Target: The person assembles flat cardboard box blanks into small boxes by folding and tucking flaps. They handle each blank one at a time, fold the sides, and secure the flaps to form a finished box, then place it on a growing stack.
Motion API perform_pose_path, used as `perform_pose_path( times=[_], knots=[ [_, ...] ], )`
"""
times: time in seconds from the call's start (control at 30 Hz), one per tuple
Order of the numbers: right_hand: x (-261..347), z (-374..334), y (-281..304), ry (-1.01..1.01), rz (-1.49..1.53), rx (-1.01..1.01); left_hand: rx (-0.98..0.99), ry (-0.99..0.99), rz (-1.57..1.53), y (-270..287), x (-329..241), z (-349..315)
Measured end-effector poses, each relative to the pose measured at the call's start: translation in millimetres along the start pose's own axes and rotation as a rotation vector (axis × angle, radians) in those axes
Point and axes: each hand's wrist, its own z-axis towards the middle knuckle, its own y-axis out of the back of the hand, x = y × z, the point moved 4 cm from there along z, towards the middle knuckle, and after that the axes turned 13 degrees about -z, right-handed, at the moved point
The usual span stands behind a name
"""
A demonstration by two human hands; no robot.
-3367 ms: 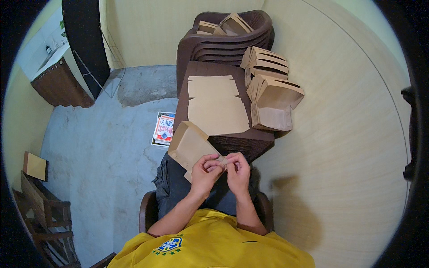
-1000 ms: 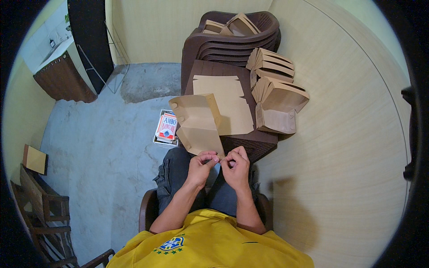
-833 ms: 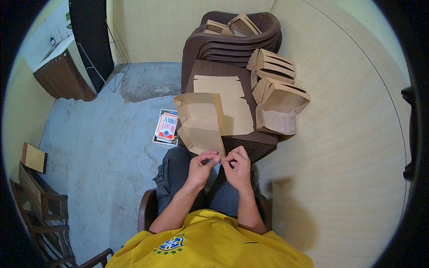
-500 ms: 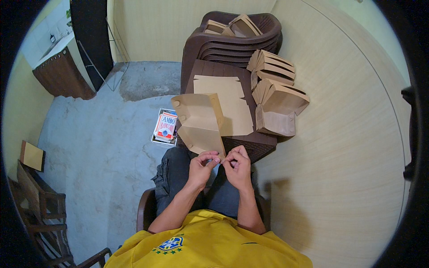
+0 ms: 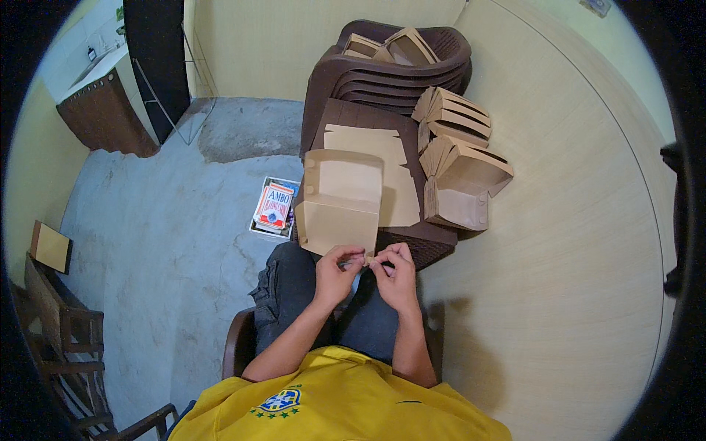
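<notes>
Beside the pale wall (image 5: 573, 235), a stack of brown chairs (image 5: 397, 79) stands behind a brown counter (image 5: 353, 112). Folded boxes (image 5: 456, 181) sit nested along the counter's right side, and flat cardboard (image 5: 399, 195) lies on its top. One open brown box (image 5: 340, 220) is held over the counter's near edge, hiding part of that cardboard. The left hand (image 5: 337, 275) and right hand (image 5: 398, 278) each have their grip pinched on the box's near right corner.

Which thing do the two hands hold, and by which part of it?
The left hand and the right hand pinch the open brown cardboard box by its near right corner.
</notes>
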Motion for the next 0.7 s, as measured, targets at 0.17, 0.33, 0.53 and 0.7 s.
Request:
perform_pose_path(
  times=[0.17, 0.33, 0.53, 0.7],
  knots=[
    [-3, -1, -4, -0.012, 0.020, 0.005, 0.072, 0.097, 0.038, 1, 8, 3],
    [0, -1, -6, 0.043, 0.052, -0.017, 0.107, -0.027, 0.066, -3, 6, 5],
    [4, 0, -5, 0.020, -0.082, -0.014, 0.095, 0.081, -0.123, -8, 1, 5],
    [-5, 3, -7, -0.153, 0.364, 0.008, 0.080, 0.089, -0.229, -12, -1, 5]
  ],
)
